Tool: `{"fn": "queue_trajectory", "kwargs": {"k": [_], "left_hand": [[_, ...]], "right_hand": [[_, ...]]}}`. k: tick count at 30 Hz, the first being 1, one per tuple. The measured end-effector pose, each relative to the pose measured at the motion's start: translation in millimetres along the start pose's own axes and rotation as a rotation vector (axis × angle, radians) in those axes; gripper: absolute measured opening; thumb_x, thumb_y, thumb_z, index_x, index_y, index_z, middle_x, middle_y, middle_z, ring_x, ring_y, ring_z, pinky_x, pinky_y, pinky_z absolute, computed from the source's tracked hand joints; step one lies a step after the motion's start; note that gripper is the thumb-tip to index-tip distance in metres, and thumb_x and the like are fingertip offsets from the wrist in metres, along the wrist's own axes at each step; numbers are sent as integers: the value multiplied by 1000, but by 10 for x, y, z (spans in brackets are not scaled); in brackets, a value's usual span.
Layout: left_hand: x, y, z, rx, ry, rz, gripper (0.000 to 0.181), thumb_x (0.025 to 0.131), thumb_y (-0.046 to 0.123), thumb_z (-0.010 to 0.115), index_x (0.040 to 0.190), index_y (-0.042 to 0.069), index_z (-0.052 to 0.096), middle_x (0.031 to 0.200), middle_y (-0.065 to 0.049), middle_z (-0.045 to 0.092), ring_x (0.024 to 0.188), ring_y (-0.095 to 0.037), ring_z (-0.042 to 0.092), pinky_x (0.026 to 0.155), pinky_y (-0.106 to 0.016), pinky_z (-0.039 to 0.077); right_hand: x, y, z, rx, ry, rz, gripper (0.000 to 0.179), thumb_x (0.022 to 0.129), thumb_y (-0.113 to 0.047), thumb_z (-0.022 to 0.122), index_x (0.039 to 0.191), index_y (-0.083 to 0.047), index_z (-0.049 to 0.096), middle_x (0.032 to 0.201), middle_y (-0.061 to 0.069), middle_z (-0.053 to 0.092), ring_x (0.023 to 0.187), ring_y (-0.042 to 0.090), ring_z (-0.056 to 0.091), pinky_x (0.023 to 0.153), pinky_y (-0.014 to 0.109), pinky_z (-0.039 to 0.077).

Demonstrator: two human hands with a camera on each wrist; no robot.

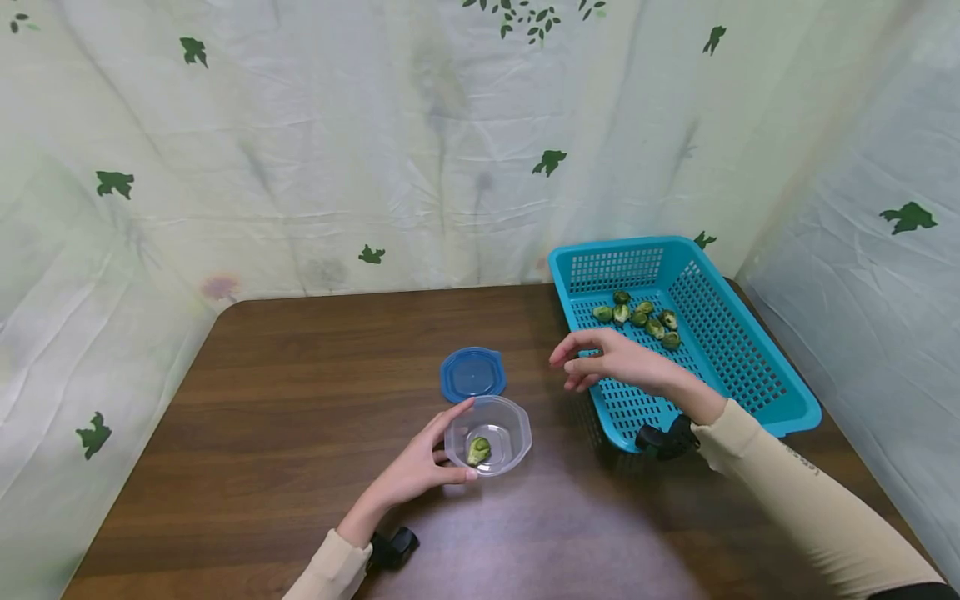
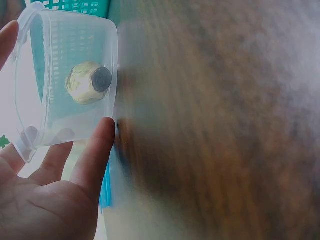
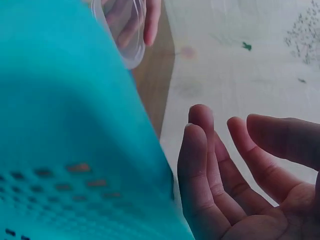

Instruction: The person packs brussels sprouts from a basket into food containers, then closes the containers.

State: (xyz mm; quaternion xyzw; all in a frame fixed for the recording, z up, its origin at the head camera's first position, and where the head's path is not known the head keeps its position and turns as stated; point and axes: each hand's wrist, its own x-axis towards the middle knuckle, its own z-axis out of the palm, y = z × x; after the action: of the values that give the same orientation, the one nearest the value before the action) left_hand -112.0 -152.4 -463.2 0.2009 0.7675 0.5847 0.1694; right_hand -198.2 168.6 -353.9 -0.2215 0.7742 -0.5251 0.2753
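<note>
While the brown desk (image 1: 300,400) spreads across the lower part of the head view, the person's left hand (image 1: 416,462) extends from the lower left, its thumb and fingers curved round one clear container (image 1: 504,429) just below centre. The container's mouth faces up; about as wide as long, it shows no clear long axis. One Brussels sprout (image 1: 478,451) lies inside, a dark round patch on its right side in the left wrist view. Just above the container lies one blue lid (image 1: 472,372), its tab pointing to the upper right. Right of centre, the right hand (image 1: 611,358) hovers over the left rim of one turquoise basket (image 1: 731,358), fingers loosely bent, slightly apart and holding nothing, hiding part of that rim. The basket's long axis runs from upper left to lower right; eight sprouts (image 1: 639,319) can be counted inside, grouped toward its upper left.
</note>
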Motion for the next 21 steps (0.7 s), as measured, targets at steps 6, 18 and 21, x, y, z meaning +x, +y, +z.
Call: {"fn": "queue_trajectory", "kwargs": {"k": [6,18,21], "left_hand": [[5,-3,5,-2,-3,2,90,79,16,80,151,28,27,151,-11,26,132,-31,34,97,-41,43],[5,3,11,0,2,-7,90,79,17,80,151,30,27,150,-11,26,131,-31,34,97,-42,43],[6,4,11,-1,1,-7,89,80,17,79,151,30,27,150,-11,25,131,-31,34,97,-42,43]], "right_hand": [[-58,58,-153,31,44,-1,25,95,-10,55,116,3,58,115,17,56,91,31,64,81,42,52],[-152,197,-438,71,115,-16,28,96,-11,58,119,4,56,124,24,51,99,44,59,84,46,51],[-170,231,-502,59,149,-9,28,97,-14,57,119,4,56,123,23,52,95,38,61,84,45,51]]}}
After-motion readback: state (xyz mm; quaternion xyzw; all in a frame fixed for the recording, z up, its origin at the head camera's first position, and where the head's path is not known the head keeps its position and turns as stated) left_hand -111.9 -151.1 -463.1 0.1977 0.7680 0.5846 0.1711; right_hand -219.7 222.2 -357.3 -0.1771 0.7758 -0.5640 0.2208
